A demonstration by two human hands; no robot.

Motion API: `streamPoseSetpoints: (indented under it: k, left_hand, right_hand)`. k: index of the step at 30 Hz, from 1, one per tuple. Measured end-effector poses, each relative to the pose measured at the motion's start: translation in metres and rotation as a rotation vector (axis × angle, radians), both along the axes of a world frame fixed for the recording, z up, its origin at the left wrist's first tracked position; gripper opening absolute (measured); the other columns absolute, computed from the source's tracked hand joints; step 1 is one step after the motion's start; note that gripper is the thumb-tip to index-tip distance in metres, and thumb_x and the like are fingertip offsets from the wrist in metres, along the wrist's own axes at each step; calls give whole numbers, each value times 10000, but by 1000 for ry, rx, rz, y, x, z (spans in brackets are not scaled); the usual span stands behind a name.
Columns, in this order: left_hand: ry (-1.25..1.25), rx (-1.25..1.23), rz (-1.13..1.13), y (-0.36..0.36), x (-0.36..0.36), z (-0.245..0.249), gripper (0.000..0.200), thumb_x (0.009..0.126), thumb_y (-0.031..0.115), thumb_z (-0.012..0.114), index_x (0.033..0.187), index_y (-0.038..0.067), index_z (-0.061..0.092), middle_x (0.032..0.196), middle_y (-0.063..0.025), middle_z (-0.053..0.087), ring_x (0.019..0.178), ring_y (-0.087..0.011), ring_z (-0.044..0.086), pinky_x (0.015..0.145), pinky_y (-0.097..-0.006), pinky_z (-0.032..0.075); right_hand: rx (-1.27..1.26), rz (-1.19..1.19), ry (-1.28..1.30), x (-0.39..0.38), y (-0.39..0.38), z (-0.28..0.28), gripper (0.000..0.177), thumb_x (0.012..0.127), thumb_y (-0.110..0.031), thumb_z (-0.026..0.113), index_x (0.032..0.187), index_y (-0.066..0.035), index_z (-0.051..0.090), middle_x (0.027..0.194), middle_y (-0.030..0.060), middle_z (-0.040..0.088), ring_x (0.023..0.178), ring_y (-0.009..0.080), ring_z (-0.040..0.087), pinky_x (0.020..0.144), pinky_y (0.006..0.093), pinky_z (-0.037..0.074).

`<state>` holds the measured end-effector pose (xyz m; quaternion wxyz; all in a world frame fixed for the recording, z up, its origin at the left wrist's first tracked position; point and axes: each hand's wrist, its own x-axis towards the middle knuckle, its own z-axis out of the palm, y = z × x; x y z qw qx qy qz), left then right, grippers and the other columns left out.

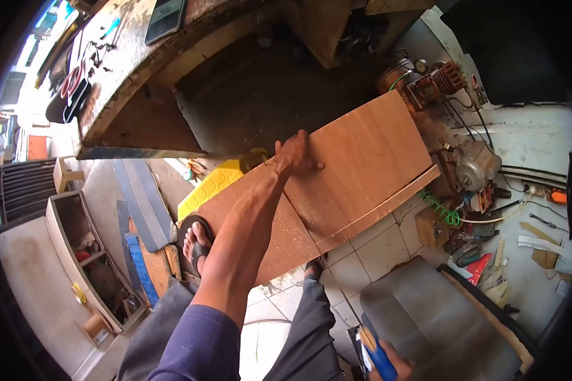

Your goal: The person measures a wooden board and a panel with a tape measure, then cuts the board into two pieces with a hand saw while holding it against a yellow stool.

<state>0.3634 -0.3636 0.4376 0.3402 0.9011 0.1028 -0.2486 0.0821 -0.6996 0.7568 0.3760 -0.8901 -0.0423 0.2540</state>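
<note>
A long reddish-brown wooden board (362, 159) lies slantwise across the middle, with sawdust on it and a strip along its near right edge. My left hand (293, 155) rests on the board's far edge, its thumb spread over the top face. A sandalled foot (198, 244) stands on the board's left end, above a yellow plastic piece (216, 184). Low in the view, my right hand (397, 367) is wrapped round a blue handle (381, 359) of a tool, whose working end I cannot make out. It is beside a dark cushioned seat (432, 317).
A worn workbench (130, 70) with a phone (166, 19) spans the top left. A compressor (435, 86) with hoses stands beyond the board's right end. Scattered tools and a green coiled hose (443, 209) lie at right. An open wooden cabinet frame (76, 247) is at left.
</note>
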Motion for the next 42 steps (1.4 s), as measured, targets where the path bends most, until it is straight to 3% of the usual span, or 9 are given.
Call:
streamPoseSetpoints:
  k: [5, 10, 13, 15, 18, 23, 31, 35, 42]
  left_hand:
    - [22, 9, 11, -1, 0, 3, 858, 654, 424, 901, 1285, 24, 478, 1263, -194, 636, 1249, -348, 574, 1028, -518, 343]
    - [-14, 28, 0, -2, 0, 3, 846, 662, 430, 901, 1270, 21, 479, 1252, -198, 638, 1247, -350, 576, 1019, -522, 351]
    - [-24, 4, 1, -2, -2, -2, 836, 663, 426, 903, 1258, 17, 482, 1248, -205, 637, 1246, -356, 574, 1015, -524, 357]
    - [7, -15, 8, -3, -4, -1, 841, 666, 423, 896, 1271, 17, 475, 1256, -209, 633, 1254, -364, 566, 1024, -522, 350]
    - [11, -25, 13, -3, -4, -3, 841, 662, 416, 897, 1269, 17, 475, 1255, -209, 634, 1252, -371, 566, 1023, -530, 351]
    - [-46, -2, -18, 6, 9, 3, 862, 667, 418, 891, 1289, 8, 458, 1257, -215, 633, 1246, -385, 568, 1026, -540, 349]
    - [-4, -50, 38, 1, -5, 2, 786, 667, 388, 898, 1233, 36, 482, 1246, -203, 630, 1242, -377, 566, 1032, -564, 346]
    - [-33, 15, 37, 1, -8, 5, 696, 684, 353, 884, 1172, 54, 487, 1214, -190, 630, 1260, -389, 540, 1022, -592, 344]
    - [-256, 2, 126, 10, -3, 16, 529, 723, 259, 845, 1068, 46, 507, 1139, -192, 626, 1165, -401, 563, 983, -562, 359]
  right_hand:
    - [-44, 58, 56, 13, 13, -39, 559, 705, -39, 620, 1257, 50, 617, 956, 220, 721, 875, 257, 756, 742, 329, 578]
    - [93, -34, -62, 47, 55, -95, 552, 713, -54, 664, 1261, 13, 633, 1001, 220, 725, 813, 293, 752, 710, 334, 583]
    - [-140, -2, 155, 0, -1, -23, 561, 698, -35, 599, 1252, 47, 626, 1051, 214, 726, 924, 251, 749, 805, 313, 570]
    - [-192, 231, -185, -28, -36, 0, 431, 808, -3, 607, 1230, 75, 647, 1094, 233, 720, 946, 299, 733, 840, 369, 577]
    - [-74, 17, 1, -10, -13, -22, 553, 710, -41, 600, 1255, 53, 625, 1080, 225, 722, 926, 261, 749, 821, 315, 566]
    - [21, -73, 119, 55, 66, -107, 533, 733, -43, 620, 1255, 66, 619, 1037, 238, 722, 894, 265, 753, 783, 326, 576]
    - [-52, 39, 85, 3, 0, -1, 424, 834, -42, 683, 1245, 52, 641, 1151, 216, 708, 981, 323, 717, 864, 369, 557]
    - [62, -39, 6, 56, 61, -100, 551, 752, -30, 653, 1300, -18, 606, 951, 211, 718, 777, 319, 747, 669, 367, 580]
    - [108, -16, 14, 58, 65, -77, 571, 736, -30, 666, 1304, -4, 603, 994, 216, 723, 793, 345, 742, 691, 361, 587]
